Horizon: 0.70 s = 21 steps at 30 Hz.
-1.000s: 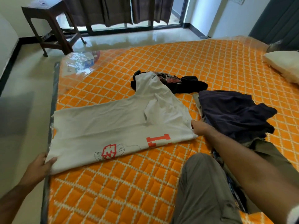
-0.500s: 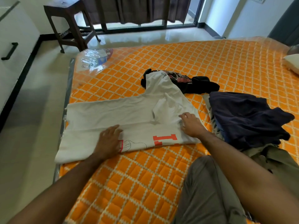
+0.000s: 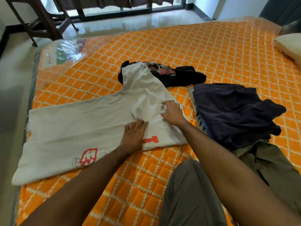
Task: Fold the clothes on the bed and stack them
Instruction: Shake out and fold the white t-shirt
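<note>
Both hands, the left hand and the right hand, lie flat and released on the half-folded white printed T-shirt on the orange quilted mattress. Beyond it, a dark navy garment and a black printed garment lie unfolded; nothing looks stacked yet. A wooden stool stands on the glossy floor.

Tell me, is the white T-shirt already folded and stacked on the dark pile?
No, the white T-shirt lies spread on the bed, beside the dark pile.
</note>
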Motion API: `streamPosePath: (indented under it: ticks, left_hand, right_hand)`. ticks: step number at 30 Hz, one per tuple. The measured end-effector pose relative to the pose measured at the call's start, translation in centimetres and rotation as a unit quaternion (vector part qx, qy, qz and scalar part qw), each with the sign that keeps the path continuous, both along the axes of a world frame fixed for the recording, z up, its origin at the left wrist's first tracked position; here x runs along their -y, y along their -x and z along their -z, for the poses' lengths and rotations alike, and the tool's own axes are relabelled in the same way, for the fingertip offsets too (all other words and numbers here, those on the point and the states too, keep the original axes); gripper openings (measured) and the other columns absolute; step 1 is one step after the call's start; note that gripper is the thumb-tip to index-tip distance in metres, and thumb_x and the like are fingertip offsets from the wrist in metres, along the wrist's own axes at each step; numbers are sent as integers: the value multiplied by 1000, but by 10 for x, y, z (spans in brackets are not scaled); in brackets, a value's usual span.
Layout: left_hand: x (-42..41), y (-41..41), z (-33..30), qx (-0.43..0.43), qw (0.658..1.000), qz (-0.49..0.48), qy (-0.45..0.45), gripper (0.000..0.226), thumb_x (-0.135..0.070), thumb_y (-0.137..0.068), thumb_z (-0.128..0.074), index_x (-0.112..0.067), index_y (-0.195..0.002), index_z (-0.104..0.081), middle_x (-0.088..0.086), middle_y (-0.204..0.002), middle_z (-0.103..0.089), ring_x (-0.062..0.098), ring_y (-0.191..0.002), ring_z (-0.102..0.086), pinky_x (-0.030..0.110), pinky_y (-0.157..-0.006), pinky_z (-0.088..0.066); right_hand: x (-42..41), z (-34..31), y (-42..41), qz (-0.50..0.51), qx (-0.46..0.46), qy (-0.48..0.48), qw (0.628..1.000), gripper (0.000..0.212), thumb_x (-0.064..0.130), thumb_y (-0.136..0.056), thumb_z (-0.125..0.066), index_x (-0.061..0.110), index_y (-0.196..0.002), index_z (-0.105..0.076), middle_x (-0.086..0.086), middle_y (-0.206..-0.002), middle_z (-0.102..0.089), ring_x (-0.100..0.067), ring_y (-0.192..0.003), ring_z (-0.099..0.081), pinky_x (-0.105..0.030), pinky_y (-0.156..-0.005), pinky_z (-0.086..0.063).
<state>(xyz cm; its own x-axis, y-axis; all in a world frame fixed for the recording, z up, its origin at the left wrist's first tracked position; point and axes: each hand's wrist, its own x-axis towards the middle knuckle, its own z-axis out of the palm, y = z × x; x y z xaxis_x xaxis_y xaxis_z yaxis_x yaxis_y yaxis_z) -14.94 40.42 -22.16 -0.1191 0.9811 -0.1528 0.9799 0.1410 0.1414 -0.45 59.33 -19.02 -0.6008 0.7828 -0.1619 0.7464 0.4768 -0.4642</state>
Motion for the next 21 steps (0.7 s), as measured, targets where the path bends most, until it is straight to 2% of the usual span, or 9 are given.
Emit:
streamPosePath:
  ticks: [3, 6, 8, 11, 13, 15, 17, 19, 21]
  left_hand:
    - [-7, 2, 4, 56, 997, -45, -5, 103, -61, -73, -72, -21, -155, -22, 7, -153, -24, 30, -133, -33, 46, -113, -33]
    - [-12, 17, 2, 171, 983, -73, -4, 90, -33, -72, -69, -20, -152, -30, 4, -152, -26, 28, -134, -36, 43, -109, -41]
    - [-13, 26, -4, 282, 954, -95, -13, 83, -19, -73, -64, -19, -151, -33, 3, -149, -30, 20, -128, -42, 32, -99, -49]
    - [-9, 33, -17, 452, 872, -182, -45, 63, -3, -91, -59, -20, -148, -38, -1, -141, -42, 12, -107, -56, 20, -79, -52]
    - [-9, 37, -23, 532, 808, -244, -59, 44, -12, -99, -56, -23, -141, -47, 0, -134, -55, 17, -100, -65, 22, -71, -51]
    - [-15, 40, -30, 582, 754, -299, -61, 32, -26, -103, -52, -22, -134, -52, 5, -128, -62, 22, -93, -70, 29, -66, -52]
    - [-19, 41, -37, 615, 706, -347, -56, 35, -41, -104, -46, -19, -130, -54, 7, -125, -64, 25, -91, -71, 34, -66, -52]
    - [-23, 43, -44, 657, 651, -377, -49, 49, -55, -102, -39, -17, -127, -57, 7, -119, -66, 31, -94, -70, 37, -68, -54]
    - [-23, 46, -48, 684, 618, -387, -37, 61, -65, -98, -38, -14, -123, -61, 8, -111, -69, 34, -92, -69, 42, -70, -57]
  right_hand:
    - [-22, -7, 22, 21, -1, 44, 999, 73, 38, -87, -71, 22, -150, -38, -6, -150, -41, -34, -138, -34, -47, -109, -31]
    - [-32, -10, 50, 38, 36, 84, 995, 78, 55, -81, -74, 16, -142, -42, -7, -140, -47, -33, -133, -39, -48, -105, -31]
    - [-35, -10, 63, 63, 45, 86, 993, 59, 55, -80, -74, 17, -122, -56, -5, -120, -58, -30, -118, -48, -46, -97, -31]
    - [-38, -8, 71, 80, -45, 130, 987, 19, 30, -83, -72, 14, -94, -70, -4, -92, -68, -28, -97, -62, -41, -88, -38]
    - [-36, -10, 69, 59, -125, 161, 977, 16, 18, -88, -66, 6, -94, -75, -10, -96, -73, -28, -93, -66, -34, -78, -44]
    - [-26, -21, 60, 29, -183, 152, 971, 19, 20, -95, -65, 5, -96, -76, -9, -101, -71, -20, -92, -64, -30, -78, -44]
    - [-10, -33, 47, 7, -248, 167, 954, 14, 24, -96, -68, 13, -97, -76, -4, -116, -63, -11, -103, -59, -21, -86, -45]
    - [7, -45, 29, -55, -282, 263, 921, 5, 19, -95, -69, 18, -98, -73, 3, -129, -57, 0, -114, -55, -10, -90, -43]
    - [26, -48, 10, -187, -201, 315, 908, 9, 15, -95, -69, 19, -102, -74, 2, -134, -59, 1, -124, -53, -14, -100, -43]
